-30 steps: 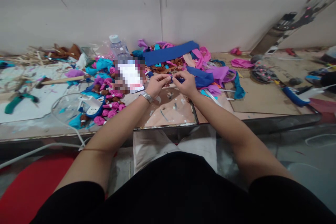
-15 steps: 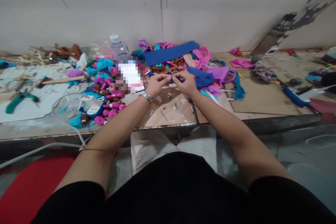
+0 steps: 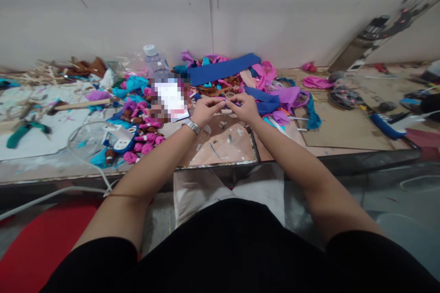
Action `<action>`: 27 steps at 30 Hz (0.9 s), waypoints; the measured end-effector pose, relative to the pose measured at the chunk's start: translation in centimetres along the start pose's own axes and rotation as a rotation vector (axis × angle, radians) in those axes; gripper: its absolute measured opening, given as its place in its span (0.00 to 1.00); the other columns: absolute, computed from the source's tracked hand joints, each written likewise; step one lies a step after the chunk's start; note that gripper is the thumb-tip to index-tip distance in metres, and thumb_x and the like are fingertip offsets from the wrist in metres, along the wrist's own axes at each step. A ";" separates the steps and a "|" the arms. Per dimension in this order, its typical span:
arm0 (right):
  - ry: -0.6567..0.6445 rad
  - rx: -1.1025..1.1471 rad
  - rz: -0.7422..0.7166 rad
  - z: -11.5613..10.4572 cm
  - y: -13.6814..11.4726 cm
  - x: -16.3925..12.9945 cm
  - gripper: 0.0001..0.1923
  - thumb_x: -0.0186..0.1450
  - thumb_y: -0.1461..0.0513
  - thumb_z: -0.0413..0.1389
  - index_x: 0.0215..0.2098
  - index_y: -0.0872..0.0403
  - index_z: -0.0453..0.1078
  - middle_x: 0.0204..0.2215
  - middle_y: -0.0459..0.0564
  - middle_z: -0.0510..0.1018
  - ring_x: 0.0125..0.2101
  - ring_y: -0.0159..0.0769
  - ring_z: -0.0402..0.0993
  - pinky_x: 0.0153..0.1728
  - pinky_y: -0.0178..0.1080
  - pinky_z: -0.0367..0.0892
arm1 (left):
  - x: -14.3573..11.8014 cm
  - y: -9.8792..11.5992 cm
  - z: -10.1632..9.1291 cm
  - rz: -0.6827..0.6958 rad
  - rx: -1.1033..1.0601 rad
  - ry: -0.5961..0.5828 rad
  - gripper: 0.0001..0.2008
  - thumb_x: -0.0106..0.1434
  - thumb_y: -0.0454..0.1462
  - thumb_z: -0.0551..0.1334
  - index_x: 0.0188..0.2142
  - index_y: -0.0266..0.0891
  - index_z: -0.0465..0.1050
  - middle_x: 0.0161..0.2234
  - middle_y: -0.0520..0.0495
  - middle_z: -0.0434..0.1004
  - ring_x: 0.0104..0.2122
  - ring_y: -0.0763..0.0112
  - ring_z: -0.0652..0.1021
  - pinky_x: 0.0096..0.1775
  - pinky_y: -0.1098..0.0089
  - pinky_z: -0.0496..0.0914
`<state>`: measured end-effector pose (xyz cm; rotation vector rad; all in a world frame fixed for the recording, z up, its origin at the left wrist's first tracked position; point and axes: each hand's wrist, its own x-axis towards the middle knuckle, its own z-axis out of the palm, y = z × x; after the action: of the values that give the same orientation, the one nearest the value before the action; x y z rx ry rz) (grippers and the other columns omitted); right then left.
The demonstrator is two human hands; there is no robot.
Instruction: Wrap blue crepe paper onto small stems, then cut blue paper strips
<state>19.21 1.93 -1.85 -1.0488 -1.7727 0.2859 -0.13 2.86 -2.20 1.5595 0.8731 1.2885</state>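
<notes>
Above the middle of the bench, my left hand (image 3: 207,109), with a metal-band watch (image 3: 192,127) at its wrist, is closed in a pinch. Its fingertips almost meet those of my right hand (image 3: 246,107), pinched in the same way. Between them shows a bit of a small purple cloth piece (image 3: 226,99), mostly covered by the fingers. A blue cloth strip (image 3: 264,101) lies just beyond my right hand, and a longer blue strip (image 3: 225,68) rests on the pile behind. Left of my left hand stands a phone with a lit, blurred screen (image 3: 171,100).
Pink and brown cloth bundles (image 3: 144,126) cover the bench left of the phone, near a capped bottle (image 3: 156,62). Farther left are a hammer (image 3: 82,104) and green-handled pliers (image 3: 20,135). Cardboard (image 3: 343,130) and a blue-white tool (image 3: 388,126) lie right. A wall stands behind.
My hands stay nearly in place, with only small finger movements. The cloth piece between the fingertips has shifted slightly. Other things on the bench have not moved.
</notes>
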 end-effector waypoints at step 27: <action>0.077 -0.055 -0.182 -0.5 -1.0 -0.1 0.12 0.71 0.53 0.59 0.34 0.51 0.77 0.34 0.50 0.84 0.39 0.42 0.77 0.49 0.47 0.69 | 0.4 -0.6 0.3 -0.092 -0.266 0.007 0.21 0.50 0.51 0.79 0.33 0.37 0.86 0.24 0.49 0.77 0.23 0.78 0.72 0.28 0.74 0.67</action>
<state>19.07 1.16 -1.05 -0.9170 -1.8005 0.0841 0.24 3.42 -2.65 1.2930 0.7360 1.2875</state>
